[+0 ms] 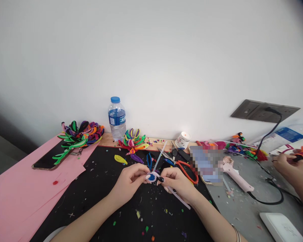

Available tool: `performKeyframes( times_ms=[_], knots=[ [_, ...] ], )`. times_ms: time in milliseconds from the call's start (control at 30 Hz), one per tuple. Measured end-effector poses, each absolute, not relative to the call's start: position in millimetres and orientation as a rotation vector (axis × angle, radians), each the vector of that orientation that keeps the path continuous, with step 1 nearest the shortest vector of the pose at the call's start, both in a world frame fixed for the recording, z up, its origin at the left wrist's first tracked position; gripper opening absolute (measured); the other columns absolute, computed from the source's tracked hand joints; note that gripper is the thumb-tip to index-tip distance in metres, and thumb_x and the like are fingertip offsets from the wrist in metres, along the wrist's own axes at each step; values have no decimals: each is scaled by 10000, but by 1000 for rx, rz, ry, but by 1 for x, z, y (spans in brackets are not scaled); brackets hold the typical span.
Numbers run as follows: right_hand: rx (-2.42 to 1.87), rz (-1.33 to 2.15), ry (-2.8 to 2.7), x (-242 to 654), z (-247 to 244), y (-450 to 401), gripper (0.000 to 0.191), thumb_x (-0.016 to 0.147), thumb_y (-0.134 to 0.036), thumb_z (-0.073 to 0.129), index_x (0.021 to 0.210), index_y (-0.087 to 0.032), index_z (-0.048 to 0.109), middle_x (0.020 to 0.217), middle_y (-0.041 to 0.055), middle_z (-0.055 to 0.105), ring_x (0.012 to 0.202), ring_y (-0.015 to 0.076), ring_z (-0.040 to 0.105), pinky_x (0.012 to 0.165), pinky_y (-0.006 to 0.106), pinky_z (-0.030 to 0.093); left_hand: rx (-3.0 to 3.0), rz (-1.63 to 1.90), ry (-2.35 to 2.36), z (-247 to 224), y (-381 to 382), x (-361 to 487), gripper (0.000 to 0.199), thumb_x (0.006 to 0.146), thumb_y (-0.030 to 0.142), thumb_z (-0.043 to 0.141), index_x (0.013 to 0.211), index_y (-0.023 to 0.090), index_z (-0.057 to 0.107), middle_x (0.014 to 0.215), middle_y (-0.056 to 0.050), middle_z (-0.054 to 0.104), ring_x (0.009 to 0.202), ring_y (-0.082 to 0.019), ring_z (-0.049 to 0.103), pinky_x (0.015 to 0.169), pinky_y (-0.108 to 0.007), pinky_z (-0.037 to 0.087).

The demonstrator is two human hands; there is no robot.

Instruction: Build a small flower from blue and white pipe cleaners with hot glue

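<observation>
A small coil of blue and pale lilac pipe cleaner (152, 177) sits between my two hands, above the black mat. My left hand (130, 181) pinches its left side between thumb and fingertips. On the other side, my right hand (179, 185) is closed at the coil's edge, with a dark-nailed thumb against it. A pale lilac pipe cleaner (179, 197) runs through the right hand, and its tail sticks out below. Behind the coil another pale strip (160, 156) slants upward. Blue (149, 161), purple (136, 158) and yellow (120, 159) pipe cleaner loops lie just beyond.
Scissors (189, 171), a paper cup (183, 139) and a water bottle (117, 119) stand or lie behind my hands. Left are a phone (46, 158) and pipe cleaner bundle (82, 134). A corded pink glue gun (238, 176) lies right, near another person's hands (290, 168).
</observation>
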State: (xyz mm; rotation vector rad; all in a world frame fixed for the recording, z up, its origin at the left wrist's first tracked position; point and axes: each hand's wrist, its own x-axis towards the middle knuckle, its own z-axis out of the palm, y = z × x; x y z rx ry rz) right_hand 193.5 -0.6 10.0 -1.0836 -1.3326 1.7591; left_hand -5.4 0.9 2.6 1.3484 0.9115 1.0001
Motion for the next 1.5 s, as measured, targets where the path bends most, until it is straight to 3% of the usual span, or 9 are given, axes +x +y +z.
performKeyframes(
  times_ms=[400,600,767,1033,1500],
  knots=[
    [-1122,1722,-1399,194,8,0,265,725,-389,636,662,-133,609,471,-48,489,383,47,330,396,196,185,1357,1010,884,0,2,-6,53,754,183,571,801,177,594,734,-17,654,679,-150,629,629,-232,497],
    [-1113,1752,-1400,193,10,0,254,731,-368,636,642,-141,564,492,-38,554,357,27,244,372,197,117,1352,1016,892,2,2,-5,60,757,210,576,802,174,594,737,-22,653,689,-156,632,630,-237,502],
    [-1100,1718,-1465,193,15,0,257,778,-383,579,734,-133,616,531,-23,580,325,19,284,336,181,160,1352,1017,921,3,2,-5,73,756,227,586,803,172,581,745,-23,663,679,-154,642,635,-237,508],
    [-1141,1611,-1607,198,13,2,209,792,-326,561,807,-130,631,632,2,604,375,44,449,375,166,354,1359,1028,931,5,3,-6,64,760,182,558,819,163,572,751,-21,657,682,-153,644,634,-236,503],
    [-1267,1425,-1745,195,18,0,163,796,-260,534,710,-139,601,578,-12,556,398,52,379,389,180,282,1317,1021,894,1,2,-5,111,763,171,558,873,178,572,819,-21,631,712,-146,632,642,-238,513]
  ],
)
